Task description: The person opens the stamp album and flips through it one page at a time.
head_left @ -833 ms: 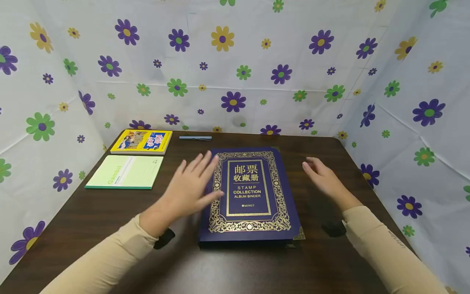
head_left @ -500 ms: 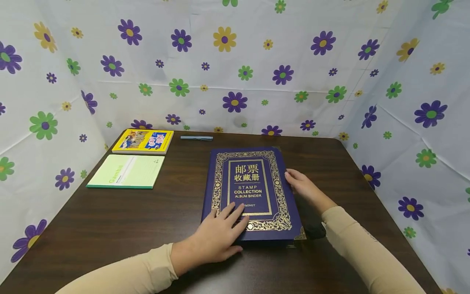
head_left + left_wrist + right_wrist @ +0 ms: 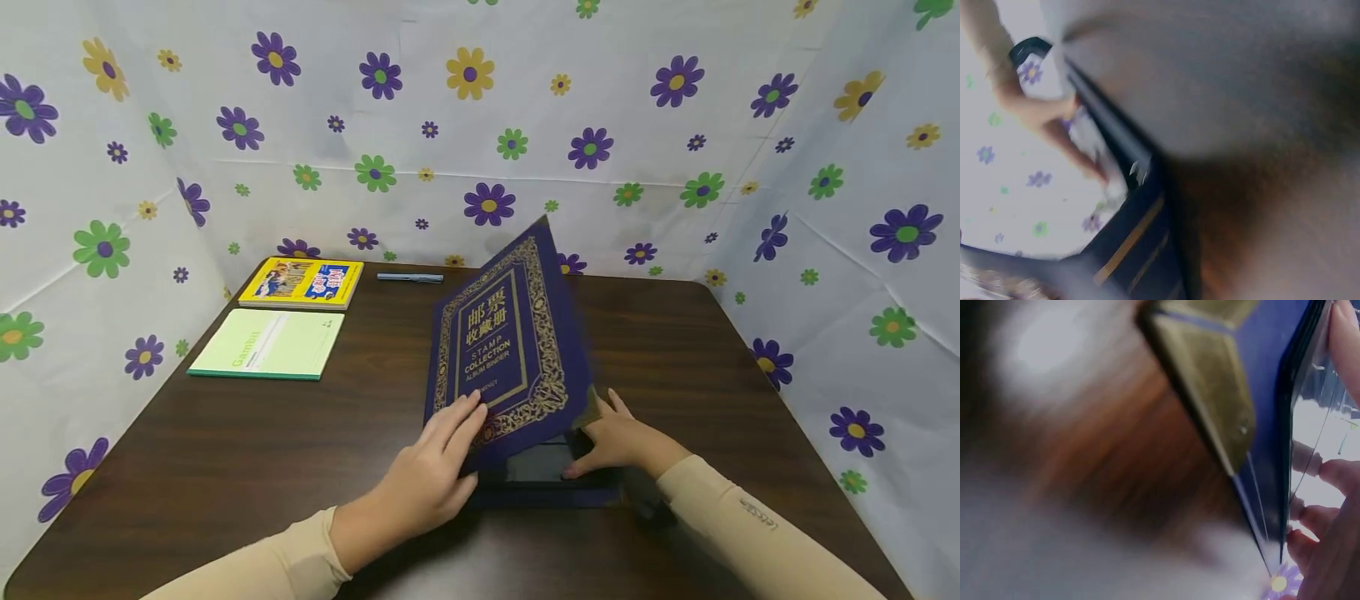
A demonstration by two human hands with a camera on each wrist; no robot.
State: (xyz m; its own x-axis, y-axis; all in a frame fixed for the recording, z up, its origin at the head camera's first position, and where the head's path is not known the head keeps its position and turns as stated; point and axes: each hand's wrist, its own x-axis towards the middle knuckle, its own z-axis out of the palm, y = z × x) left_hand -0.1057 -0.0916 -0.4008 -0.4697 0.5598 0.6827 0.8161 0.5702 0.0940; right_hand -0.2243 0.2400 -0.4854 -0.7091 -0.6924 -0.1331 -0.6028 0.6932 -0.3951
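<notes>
In the head view a dark blue stamp album (image 3: 491,333) with gold ornament lies in the middle of the table, its front cover raised at a slant. My left hand (image 3: 427,467) rests on the lower left of the cover, fingers straight and thumb near the bottom edge. Under the raised right side, my right hand (image 3: 626,442) has spread fingers at the black inner page (image 3: 538,462), partly behind the cover's corner. The right wrist view shows a brass corner (image 3: 1213,381) and fingers (image 3: 1319,519) at the glossy page. The left wrist view is blurred.
At the back left of the dark wooden table (image 3: 337,442) lie a yellow book (image 3: 302,282) and a light green notebook (image 3: 266,343). A blue pen (image 3: 409,277) lies near the back edge. Flower-patterned cloth (image 3: 420,108) hangs around the table.
The album's cover has gone from flat to raised, exposing the black page. My right hand has moved from the right edge to beneath the cover. My left hand, first higher, came down to the lower cover.
</notes>
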